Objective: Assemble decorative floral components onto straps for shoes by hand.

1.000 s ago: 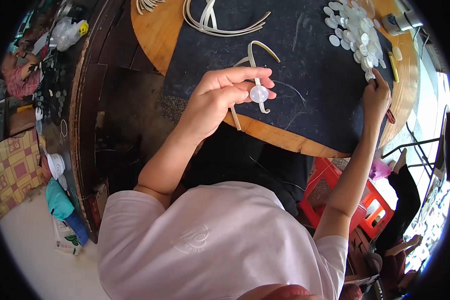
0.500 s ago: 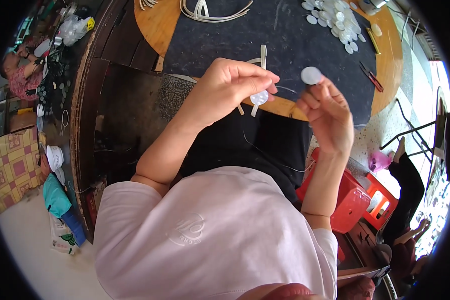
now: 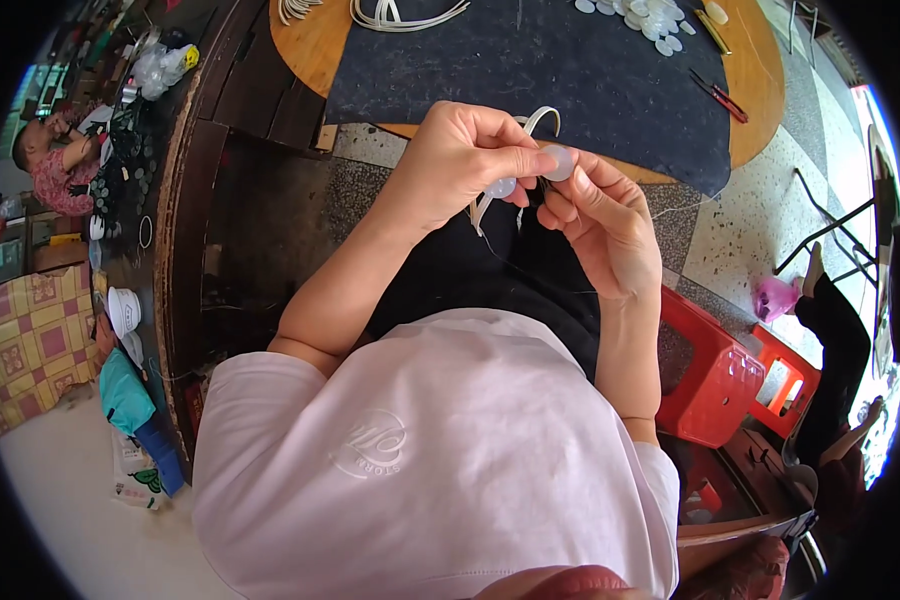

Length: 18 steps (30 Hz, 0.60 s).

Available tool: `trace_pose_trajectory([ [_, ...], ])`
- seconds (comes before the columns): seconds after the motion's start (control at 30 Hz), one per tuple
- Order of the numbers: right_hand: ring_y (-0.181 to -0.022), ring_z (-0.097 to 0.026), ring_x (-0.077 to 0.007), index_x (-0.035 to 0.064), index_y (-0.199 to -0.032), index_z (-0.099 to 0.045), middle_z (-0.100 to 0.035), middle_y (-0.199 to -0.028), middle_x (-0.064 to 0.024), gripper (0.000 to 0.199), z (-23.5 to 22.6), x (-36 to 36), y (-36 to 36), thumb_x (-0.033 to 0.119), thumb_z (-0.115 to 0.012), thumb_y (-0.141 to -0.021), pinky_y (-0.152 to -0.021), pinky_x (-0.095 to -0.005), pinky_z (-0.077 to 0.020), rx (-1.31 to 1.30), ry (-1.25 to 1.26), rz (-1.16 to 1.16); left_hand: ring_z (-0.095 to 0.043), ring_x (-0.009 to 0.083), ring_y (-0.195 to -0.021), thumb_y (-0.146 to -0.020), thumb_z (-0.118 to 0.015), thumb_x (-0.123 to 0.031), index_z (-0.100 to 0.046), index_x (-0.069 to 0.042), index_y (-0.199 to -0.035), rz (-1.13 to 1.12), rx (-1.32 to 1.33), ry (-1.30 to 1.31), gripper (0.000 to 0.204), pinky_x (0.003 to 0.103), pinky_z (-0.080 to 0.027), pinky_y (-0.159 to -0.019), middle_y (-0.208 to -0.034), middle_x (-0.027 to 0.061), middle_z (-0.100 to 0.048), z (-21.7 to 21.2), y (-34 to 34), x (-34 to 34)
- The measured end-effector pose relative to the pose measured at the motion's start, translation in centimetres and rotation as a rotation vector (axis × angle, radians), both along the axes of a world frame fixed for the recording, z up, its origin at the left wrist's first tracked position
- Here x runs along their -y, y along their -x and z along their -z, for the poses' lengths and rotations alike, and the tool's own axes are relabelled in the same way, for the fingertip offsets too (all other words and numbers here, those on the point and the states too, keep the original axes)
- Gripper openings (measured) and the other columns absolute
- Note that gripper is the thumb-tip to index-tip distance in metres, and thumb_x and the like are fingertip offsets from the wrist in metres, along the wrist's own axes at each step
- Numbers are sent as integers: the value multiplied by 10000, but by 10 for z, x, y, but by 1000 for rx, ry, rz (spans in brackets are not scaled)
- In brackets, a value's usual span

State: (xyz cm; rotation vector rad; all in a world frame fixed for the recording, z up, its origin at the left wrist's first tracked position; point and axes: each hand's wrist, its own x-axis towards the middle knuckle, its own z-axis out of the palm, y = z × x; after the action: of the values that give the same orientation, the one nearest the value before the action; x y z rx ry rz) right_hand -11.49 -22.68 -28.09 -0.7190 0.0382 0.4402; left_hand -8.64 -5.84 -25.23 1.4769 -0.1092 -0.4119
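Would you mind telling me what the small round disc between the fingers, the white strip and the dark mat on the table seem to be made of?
Round disc: likely translucent plastic, pale and slightly glossy, letting light through.
White strip: probably flexible plastic or coated band, smooth, curving in a loop.
Dark mat: looks like felt or similar cloth, matte, with no shine and a soft edge.

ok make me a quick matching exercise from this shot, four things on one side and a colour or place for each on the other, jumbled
Things:
1. stool
2. mat
3. round disc
4. red-handled tool

Places or colours:
A. pinched between the left hand and the right hand
B. dark, spread over the wooden table
C. red, on the floor by the person's right side
D. lying on the mat's right part

Pairs: 1-C, 2-B, 3-A, 4-D
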Motion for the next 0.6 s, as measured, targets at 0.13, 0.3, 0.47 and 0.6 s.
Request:
trace_pose_trajectory([
  [0.13, -625, -489, -90, -20, -976, -586, -566, -776, -39, 159, 9, 3, 4, 81, -504, -885, -627, -256, -466, -13, 22, 61, -584, 123, -553, -765, -655, -55, -641, 21, -774, 17, -52, -104, 77, 236, -491, -524, -665, 86, -622, 0, 2, 5],
  [0.3, -622, -514, -92, -23, -944, -605, -583, -759, -39, 143, 18, 6, 7, 82, -549, -865, -600, -249, -441, -85, -42, 85, -587, 115, -573, -772, -641, -45, -635, 20, -773, 15, -20, -4, 65, 220, -478, -532, -676, 77, -620, 2, 5, 11],
  [0.47, -623, -504, -92, -20, -950, -595, -577, -765, -40, 139, 20, 9, 10, 77, -540, -868, -603, -243, -435, -5, 4, 79, -586, 103, -593, -785, -614, -32, -627, 23, -787, 33, 134, -111, 57, 203, -464, -544, -691, 71, -620, 1, 7, 12],
  [0.6, -625, -487, -95, -14, -956, -577, -564, -770, -40, 131, 17, 10, 12, 69, -514, -876, -614, -247, -429, 55, 117, 83, -583, 95, -595, -788, -593, -20, -614, 23, -770, 46, 188, -199, 51, 195, -456, -542, -694, 68, -619, -2, 5, 12],
])
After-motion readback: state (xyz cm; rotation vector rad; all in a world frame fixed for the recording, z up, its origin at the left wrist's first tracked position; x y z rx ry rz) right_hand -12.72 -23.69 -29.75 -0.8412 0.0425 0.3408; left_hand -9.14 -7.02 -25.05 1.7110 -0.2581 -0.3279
